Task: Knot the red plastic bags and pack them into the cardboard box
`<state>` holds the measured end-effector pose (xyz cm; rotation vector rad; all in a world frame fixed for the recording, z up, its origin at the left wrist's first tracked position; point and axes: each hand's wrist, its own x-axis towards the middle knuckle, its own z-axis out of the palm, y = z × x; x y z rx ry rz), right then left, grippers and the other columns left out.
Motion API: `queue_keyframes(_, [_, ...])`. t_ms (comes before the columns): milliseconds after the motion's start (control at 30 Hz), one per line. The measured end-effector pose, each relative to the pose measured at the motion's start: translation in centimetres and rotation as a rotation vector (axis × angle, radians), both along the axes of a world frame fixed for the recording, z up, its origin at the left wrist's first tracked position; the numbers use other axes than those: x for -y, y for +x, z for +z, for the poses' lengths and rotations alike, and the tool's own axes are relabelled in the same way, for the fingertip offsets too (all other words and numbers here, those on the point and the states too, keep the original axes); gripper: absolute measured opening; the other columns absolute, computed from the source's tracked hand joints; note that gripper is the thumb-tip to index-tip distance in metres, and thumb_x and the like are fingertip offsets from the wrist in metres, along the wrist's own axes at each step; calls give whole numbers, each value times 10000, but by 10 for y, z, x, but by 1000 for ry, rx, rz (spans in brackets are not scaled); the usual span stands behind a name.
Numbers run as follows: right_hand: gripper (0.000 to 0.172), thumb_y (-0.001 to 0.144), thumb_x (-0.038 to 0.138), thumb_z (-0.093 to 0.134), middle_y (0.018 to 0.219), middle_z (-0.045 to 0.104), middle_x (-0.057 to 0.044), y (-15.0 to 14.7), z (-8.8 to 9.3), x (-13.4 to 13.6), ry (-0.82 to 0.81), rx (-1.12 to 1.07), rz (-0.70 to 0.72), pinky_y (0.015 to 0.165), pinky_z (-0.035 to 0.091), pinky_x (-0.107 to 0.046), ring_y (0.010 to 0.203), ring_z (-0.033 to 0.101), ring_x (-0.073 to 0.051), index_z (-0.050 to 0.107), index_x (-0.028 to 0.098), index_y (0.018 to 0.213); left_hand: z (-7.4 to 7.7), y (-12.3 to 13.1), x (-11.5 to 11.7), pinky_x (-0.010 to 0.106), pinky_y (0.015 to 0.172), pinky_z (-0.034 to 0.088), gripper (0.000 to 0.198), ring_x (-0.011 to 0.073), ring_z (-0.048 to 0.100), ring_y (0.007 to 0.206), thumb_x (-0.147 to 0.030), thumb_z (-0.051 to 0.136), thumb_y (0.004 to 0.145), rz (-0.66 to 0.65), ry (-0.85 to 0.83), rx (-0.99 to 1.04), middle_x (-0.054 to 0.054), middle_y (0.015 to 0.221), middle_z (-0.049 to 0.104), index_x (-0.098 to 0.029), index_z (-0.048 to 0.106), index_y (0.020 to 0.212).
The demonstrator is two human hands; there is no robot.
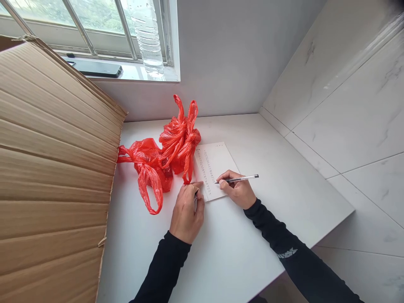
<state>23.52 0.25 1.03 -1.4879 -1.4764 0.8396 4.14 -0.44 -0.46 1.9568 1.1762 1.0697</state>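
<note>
A small sheet of paper [217, 164] with a column of handwriting lies on the white counter [240, 252]. My right hand [237, 190] grips a clear pen [243, 179], its tip touching the paper's lower part. My left hand [187, 210] rests at the paper's lower left corner with fingers curled, thumb and forefinger pinched around a small dark thing I cannot make out. Both arms wear black sleeves. Two knotted red plastic bags [164, 162] sit just left of the paper, close to my left hand.
A large corrugated cardboard sheet [53, 176] leans along the left side. On the window sill stand a clear plastic bottle [147, 38] and a dark phone [96, 68]. Tiled wall [347, 105] bounds the right; the counter's edge drops off at front right.
</note>
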Motion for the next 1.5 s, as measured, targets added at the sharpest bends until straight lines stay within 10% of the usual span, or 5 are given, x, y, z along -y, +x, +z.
queue_keyframes(1500, [82, 789, 213, 569, 618, 565, 28, -1, -1, -1, 15, -2, 4, 467, 363, -229, 504, 449, -101, 648, 196, 773, 2, 2, 0, 414, 889, 465, 173, 230, 567, 1069, -101, 466, 894, 5, 15, 9, 75, 1114, 633, -235, 393, 813])
